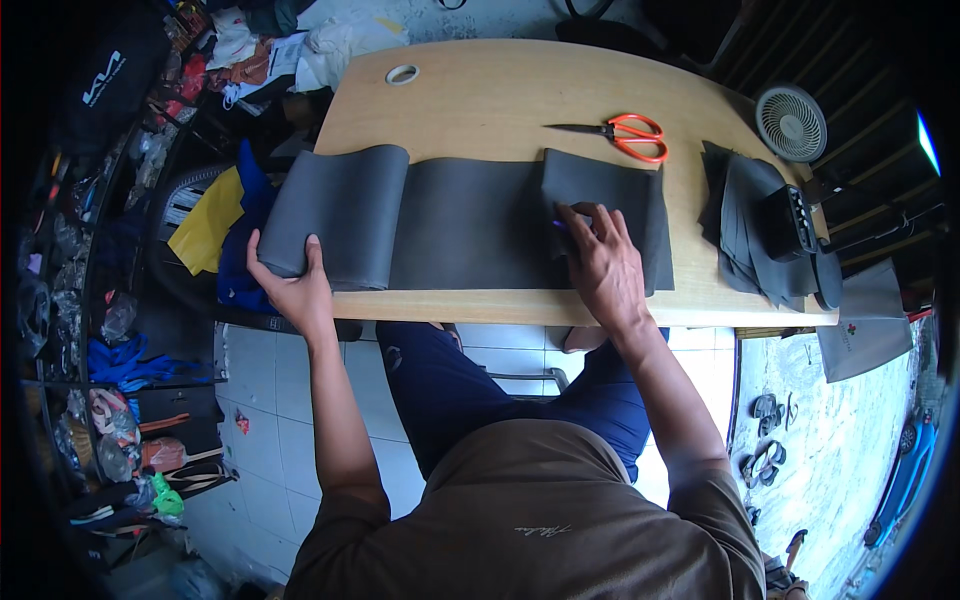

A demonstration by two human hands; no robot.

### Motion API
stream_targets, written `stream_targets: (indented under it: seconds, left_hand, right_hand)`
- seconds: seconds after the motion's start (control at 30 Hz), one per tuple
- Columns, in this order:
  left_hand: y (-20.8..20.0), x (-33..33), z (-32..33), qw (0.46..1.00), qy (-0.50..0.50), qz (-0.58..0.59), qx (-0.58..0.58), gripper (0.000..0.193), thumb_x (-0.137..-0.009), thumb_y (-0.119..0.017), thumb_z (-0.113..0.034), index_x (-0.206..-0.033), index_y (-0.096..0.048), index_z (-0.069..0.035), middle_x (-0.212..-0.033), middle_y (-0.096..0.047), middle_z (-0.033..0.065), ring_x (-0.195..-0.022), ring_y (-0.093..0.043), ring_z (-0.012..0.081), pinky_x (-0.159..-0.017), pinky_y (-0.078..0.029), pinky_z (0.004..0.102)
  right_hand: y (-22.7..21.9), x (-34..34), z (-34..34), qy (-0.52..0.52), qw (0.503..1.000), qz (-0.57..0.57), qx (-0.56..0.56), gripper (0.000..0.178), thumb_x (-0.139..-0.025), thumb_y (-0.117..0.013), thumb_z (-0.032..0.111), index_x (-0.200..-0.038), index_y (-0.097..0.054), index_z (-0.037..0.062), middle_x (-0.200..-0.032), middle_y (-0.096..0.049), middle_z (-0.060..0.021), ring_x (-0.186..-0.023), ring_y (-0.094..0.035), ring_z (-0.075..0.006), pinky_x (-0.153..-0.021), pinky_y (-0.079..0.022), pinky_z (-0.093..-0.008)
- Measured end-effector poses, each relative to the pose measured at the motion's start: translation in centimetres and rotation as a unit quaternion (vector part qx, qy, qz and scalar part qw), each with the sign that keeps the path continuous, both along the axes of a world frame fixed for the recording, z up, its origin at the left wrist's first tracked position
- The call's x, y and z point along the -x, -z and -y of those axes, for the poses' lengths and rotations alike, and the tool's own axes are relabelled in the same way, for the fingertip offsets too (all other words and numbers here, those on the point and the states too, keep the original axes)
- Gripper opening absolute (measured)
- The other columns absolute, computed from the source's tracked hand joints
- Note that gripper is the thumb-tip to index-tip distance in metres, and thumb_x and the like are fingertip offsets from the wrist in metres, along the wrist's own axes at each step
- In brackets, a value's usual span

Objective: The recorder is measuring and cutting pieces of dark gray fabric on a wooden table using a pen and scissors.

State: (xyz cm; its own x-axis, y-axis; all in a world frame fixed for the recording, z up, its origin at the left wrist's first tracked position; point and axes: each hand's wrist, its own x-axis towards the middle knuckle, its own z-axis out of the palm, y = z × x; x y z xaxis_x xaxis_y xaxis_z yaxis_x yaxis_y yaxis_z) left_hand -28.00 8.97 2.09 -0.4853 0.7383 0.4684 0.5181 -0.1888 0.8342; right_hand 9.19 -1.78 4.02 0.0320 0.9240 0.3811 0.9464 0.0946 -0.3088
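Grasping left end of grey cloth [465,225] in left hand [300,297]. Curling right hand [608,262] over folded flap [600,180]; cannot tell whether pinching anything.

We see plain dark-grey flexible sheeting [465,225], dark-bladed, orange-handled scissors [609,130], a pale-brown wooden tabletop [480,105], a plain yellow sheet [208,226] and a round white ring [402,82].

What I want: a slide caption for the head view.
Left hand on a dark roll, right hand on a dark flap, scissors beyond.

Wooden table [480,105], grey sheet [465,225], scissors [607,130], white ring [391,78]
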Motion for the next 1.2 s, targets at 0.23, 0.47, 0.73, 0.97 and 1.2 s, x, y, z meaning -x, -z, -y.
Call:
stream_targets:
  seconds: [0.23,0.47,0.73,0.97,1.2]
  left_hand:
    - [0.7,0.7,0.0,1.0,-0.007,-0.014,0.019,0.083,-0.097,-0.091,-0.012,-0.166,-0.045,-0.016,-0.155,-0.061,0.0278,-0.132,-0.071,0.0403,-0.111,-0.061,0.0483]
    - [1.7,2.0,-0.7,0.997,-0.015,0.015,0.077,0.102,-0.098,-0.092,-0.025,-0.175,-0.028,-0.013,-0.154,-0.062,0.031,-0.132,-0.072,0.0407,-0.115,-0.059,0.0481]
    - [2.3,3.6,-1.3,0.984,-0.071,-0.072,0.143,0.123,-0.096,-0.09,-0.049,-0.182,-0.012,-0.009,-0.166,-0.046,0.0367,-0.155,-0.05,0.0485,-0.126,-0.047,0.0563]
    - [1.3,2.3,-0.4,0.937,-0.177,-0.179,0.241,0.124,-0.095,-0.082,-0.066,-0.183,-0.015,-0.011,-0.165,-0.041,0.032,-0.152,-0.046,0.0465,-0.124,-0.038,0.0632]
    - [-3.2,-8.2,2.2,0.95,0.144,-0.268,-0.069,0.046,-0.107,-0.079,-0.023,-0.151,-0.072,-0.012,-0.143,-0.062,0.0164,-0.134,-0.065,0.0357,-0.112,-0.052,0.0506]
  right_hand:
    - [0.0,-0.6,0.8,-0.01,1.0,0.006,0.022,0.066,-0.083,-0.09,0.016,-0.147,-0.074,0.0187,-0.134,-0.068,-0.0051,-0.119,-0.064,-0.0325,-0.099,-0.064,-0.042]
    - [0.9,-2.4,1.3,-0.056,0.998,0.012,0.005,0.067,-0.081,-0.091,0.017,-0.147,-0.076,0.0217,-0.136,-0.071,-0.006,-0.119,-0.063,-0.033,-0.103,-0.061,-0.043]
    - [1.2,-2.3,1.6,-0.067,0.997,0.024,0.003,0.065,-0.082,-0.091,0.02,-0.145,-0.078,0.0228,-0.136,-0.071,-0.0042,-0.12,-0.063,-0.0318,-0.1,-0.062,-0.0427]
    - [1.3,-2.4,2.0,-0.063,0.998,0.023,-0.003,0.061,-0.083,-0.09,0.02,-0.143,-0.079,0.0229,-0.137,-0.07,-0.0036,-0.119,-0.063,-0.0309,-0.098,-0.063,-0.0426]
    - [0.9,-2.5,3.2,-0.059,0.998,0.028,0.006,0.06,-0.084,-0.089,0.02,-0.143,-0.079,0.0215,-0.135,-0.07,-0.0046,-0.119,-0.063,-0.0309,-0.097,-0.063,-0.0427]
